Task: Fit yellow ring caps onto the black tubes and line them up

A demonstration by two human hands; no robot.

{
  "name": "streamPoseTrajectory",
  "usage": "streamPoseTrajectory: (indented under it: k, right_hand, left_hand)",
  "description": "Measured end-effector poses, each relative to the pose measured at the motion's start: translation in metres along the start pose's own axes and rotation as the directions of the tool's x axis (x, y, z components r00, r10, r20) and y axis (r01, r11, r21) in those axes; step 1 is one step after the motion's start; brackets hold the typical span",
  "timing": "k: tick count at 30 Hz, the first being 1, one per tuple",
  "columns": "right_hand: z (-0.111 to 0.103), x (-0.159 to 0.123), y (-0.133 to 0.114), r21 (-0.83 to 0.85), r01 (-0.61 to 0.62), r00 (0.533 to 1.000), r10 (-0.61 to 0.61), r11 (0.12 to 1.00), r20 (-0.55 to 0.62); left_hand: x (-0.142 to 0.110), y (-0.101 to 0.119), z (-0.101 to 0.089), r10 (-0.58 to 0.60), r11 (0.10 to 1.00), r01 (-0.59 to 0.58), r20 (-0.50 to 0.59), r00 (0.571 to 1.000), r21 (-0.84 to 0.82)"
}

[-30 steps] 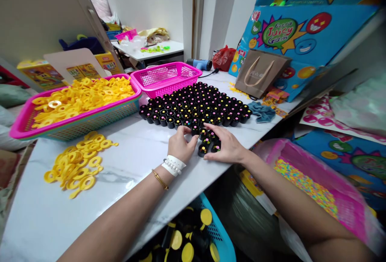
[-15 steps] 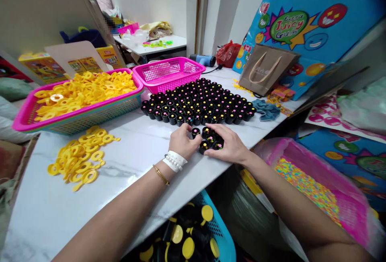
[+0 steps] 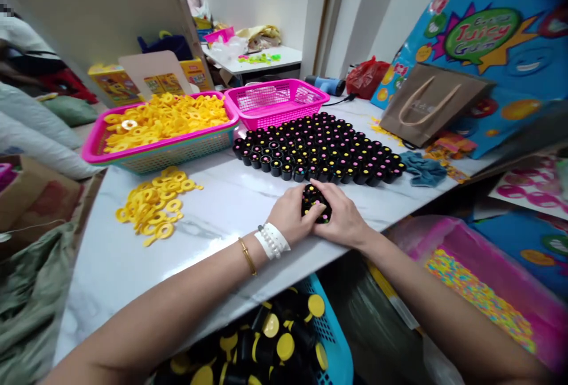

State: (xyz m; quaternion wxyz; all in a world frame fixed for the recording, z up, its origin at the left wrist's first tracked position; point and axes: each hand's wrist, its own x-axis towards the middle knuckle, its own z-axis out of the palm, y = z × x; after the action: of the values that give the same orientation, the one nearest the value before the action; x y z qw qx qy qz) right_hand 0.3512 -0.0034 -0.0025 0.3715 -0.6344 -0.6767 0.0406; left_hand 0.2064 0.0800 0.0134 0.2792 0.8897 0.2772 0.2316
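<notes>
Head view had the left hand (image 3: 290, 214) and right hand (image 3: 345, 214) kinda half curled around a small bunch of black cups (image 3: 311, 193), hugging it from both sides, just in front of the big block of black cups (image 3: 319, 148) on the bench (image 3: 226, 210). Loose yellow ring pieces (image 3: 164, 200) sat left of that block.

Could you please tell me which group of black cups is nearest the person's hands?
The small cluster enclosed between the left hand and the right hand; the much larger group stands farther back, beyond both hands.
</notes>
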Motion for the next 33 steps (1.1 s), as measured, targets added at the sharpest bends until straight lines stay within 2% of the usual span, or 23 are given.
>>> streamPoseTrajectory:
  k: [3,7,10,12,15,18,24,27,30,33]
  right_hand:
    - [0.023,0.008,-0.022,0.078,0.071,0.997,-0.074,0.994,0.028]
    - [0.061,0.031,-0.055,0.169,0.166,0.98,-0.181,0.972,0.08]
    - [0.086,0.052,-0.072,0.18,0.181,0.975,-0.201,0.967,0.097]
    - [0.095,0.06,-0.077,0.176,0.177,0.976,-0.195,0.968,0.093]
    - [0.097,0.061,-0.078,0.158,0.169,0.98,-0.183,0.973,0.079]
    - [0.091,0.055,-0.075,0.132,0.184,0.977,-0.196,0.974,0.079]
    - [0.089,0.05,-0.078,0.059,0.215,0.972,-0.22,0.975,0.088]
    - [0.09,0.05,-0.079,0.052,0.245,0.964,-0.249,0.968,0.093]
    - [0.09,0.05,-0.076,0.087,0.286,0.952,-0.293,0.954,0.088]
    - [0.085,0.05,-0.069,0.145,0.313,0.946,-0.321,0.939,0.036]
  left_hand:
    - [-0.025,-0.012,-0.022,-0.057,0.997,0.058,-0.016,0.998,0.06]
    - [-0.058,-0.034,-0.062,-0.172,0.97,0.187,-0.107,0.979,0.157]
    - [-0.069,-0.049,-0.087,-0.247,0.941,0.276,-0.16,0.956,0.195]
    - [-0.072,-0.058,-0.098,-0.303,0.929,0.33,-0.166,0.938,0.166]
    - [-0.077,-0.07,-0.107,-0.394,0.919,0.392,-0.097,0.914,-0.039]
    - [-0.081,-0.081,-0.108,-0.407,0.893,0.394,-0.019,0.913,-0.217]
    - [-0.082,-0.09,-0.097,-0.28,0.957,0.263,-0.16,0.947,-0.121]
    - [-0.082,-0.087,-0.096,-0.256,0.967,0.25,-0.188,0.948,-0.053]
    - [-0.084,-0.084,-0.105,-0.287,0.957,0.288,-0.217,0.933,-0.026]
    - [-0.1,-0.082,-0.124,-0.339,0.937,0.348,-0.295,0.893,-0.025]
